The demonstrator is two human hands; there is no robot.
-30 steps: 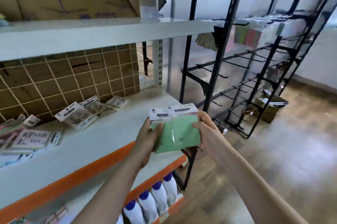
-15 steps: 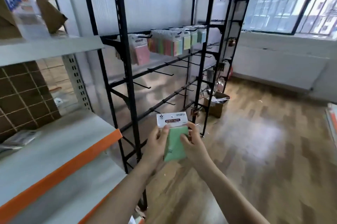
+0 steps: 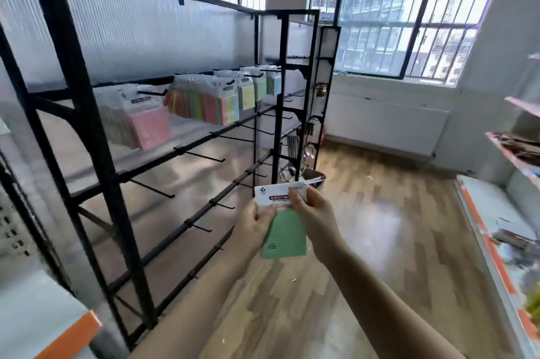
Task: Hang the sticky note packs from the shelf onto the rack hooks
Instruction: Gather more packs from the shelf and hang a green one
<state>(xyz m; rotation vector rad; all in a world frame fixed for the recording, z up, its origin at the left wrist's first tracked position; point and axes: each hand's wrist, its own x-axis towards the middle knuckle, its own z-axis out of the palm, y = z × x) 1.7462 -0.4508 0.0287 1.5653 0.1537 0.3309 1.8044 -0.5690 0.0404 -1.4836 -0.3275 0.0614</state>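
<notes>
The black rack (image 3: 96,136) fills the left of the view, its rails running away toward 1 o'clock. The top rail is already hung with sticky note packs: a pink pack (image 3: 149,122) nearest, then a mixed-colour bundle (image 3: 204,104), then yellow and green ones further along. The lower rails carry bare hooks (image 3: 201,155) that jut out toward 3 o'clock, into the aisle.

The green pack (image 3: 285,234) is in front of the chest, out in the aisle and clear of the rack, upright with its long axis running 12 to 6 and its white header card (image 3: 277,196) on top. The nearest free hooks lie at about 9 to 10 o'clock from it, so the likely move is a carry to the left, with the header's hole lined up on a hook's tip. The hole itself cannot be made out.

The left hand (image 3: 254,225) is the nearer to the rack; its grip clasps the pack's left edge, thumb on the front. The right hand (image 3: 314,212) pinches the header's right end between thumb and fingers. Both forearms reach forward and converge on the pack.
</notes>
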